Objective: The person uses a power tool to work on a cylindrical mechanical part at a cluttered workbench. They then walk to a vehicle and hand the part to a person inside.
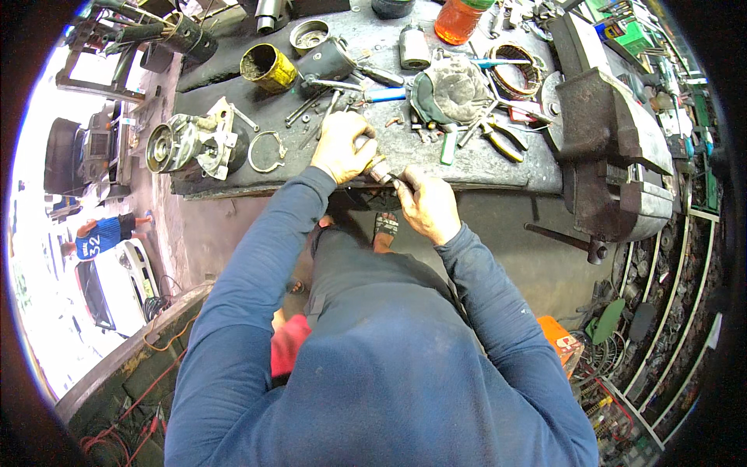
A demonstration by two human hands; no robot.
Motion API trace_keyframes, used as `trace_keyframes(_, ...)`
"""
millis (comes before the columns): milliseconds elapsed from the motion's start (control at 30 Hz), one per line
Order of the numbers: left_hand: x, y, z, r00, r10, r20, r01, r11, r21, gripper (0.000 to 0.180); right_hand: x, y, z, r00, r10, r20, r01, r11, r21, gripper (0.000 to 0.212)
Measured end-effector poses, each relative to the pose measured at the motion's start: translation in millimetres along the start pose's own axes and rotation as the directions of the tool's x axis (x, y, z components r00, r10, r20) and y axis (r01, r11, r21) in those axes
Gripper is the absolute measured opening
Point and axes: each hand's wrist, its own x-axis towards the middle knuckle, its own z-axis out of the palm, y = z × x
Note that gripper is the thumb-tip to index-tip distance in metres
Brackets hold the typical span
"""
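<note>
At the bench's front edge, my left hand [345, 148] is closed around a small cylindrical metal part [379, 170], worn and brownish grey. The fingers of my right hand [428, 204] pinch the dark lower end of the same part; what exactly lies between those fingertips is too small to make out. Left of my hands, a metal ring clamp [267, 166] lies beside a cast metal housing [198, 144] with a round pulley-like end. Just beyond my left hand are a blue-handled tool [384, 95] and several small bolts and nuts.
A yellow can [268, 68] and a metal bottle [414, 48] stand farther back. Pliers [503, 140], a grey cloth cap [455, 87] and a copper-wound ring [516, 70] lie to the right. A heavy vise [611, 156] juts past the bench's right edge. An orange box [559, 342] sits below.
</note>
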Motion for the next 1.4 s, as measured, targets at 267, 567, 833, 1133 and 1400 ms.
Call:
trace_keyframes(267,5.6,7.2,7.4,0.964,-0.26,0.059,0.246,0.953,0.178,0.02,0.9,-12.2,3.8,1.0,-0.005,0.008,0.006,0.997,-0.071,0.013)
trace_keyframes(567,7.6,5.7,11.7,0.942,-0.324,0.086,0.301,0.93,0.21,0.025,3.2,-18.9,11.7,0.991,-0.106,-0.08,0.093,0.984,-0.152,0.014)
trace_keyframes(833,10.5,11.4,9.8,0.941,-0.323,0.102,0.293,0.927,0.235,0.027,1.1,-15.4,7.6,0.965,-0.254,-0.063,0.233,0.944,-0.235,0.016)
trace_keyframes(1133,11.7,14.9,9.0,0.928,-0.353,0.121,0.318,0.918,0.237,0.026,2.7,-11.3,23.0,0.98,-0.165,-0.108,0.134,0.96,-0.247,0.013)
trace_keyframes(1400,10.5,10.5,7.2,0.921,-0.37,0.125,0.335,0.912,0.237,0.029,10.8,-12.4,19.8,0.978,-0.175,-0.117,0.14,0.957,-0.254,0.01)
